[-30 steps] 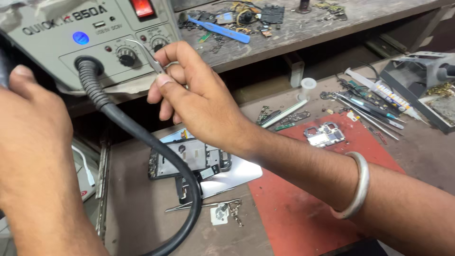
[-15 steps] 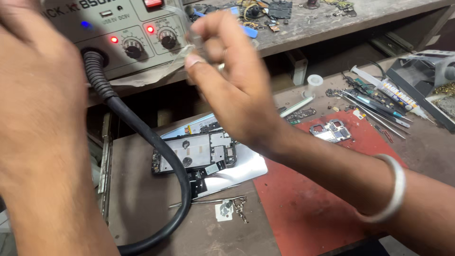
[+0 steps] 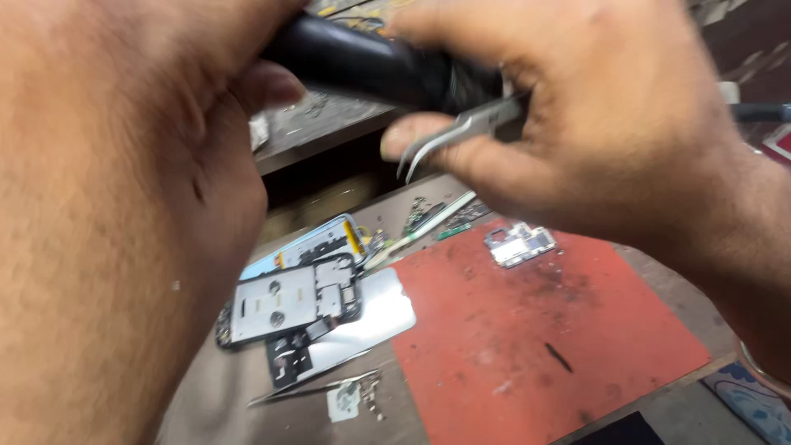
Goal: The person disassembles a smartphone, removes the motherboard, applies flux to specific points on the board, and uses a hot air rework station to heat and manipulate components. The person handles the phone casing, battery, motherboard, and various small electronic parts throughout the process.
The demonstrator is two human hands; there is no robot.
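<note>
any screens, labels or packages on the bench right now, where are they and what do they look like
Phone screen panel: left of the red mat, under the opened phone; flat, rounded corners, silvery white.
Light blue panel: just behind the opened phone; flat, with a yellow patch at its right end.
Dark flat thing: bottom edge, in front of the mat; black, too cut off to tell whether it is a screen.
No packages or signs show.

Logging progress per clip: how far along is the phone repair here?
Done: the opened phone lies stripped on the bench, a small circuit board out on the red mat. In hand: both hands grip the black hot-air handle; the right hand also holds tweezers. Left: the board lies untouched.
</note>
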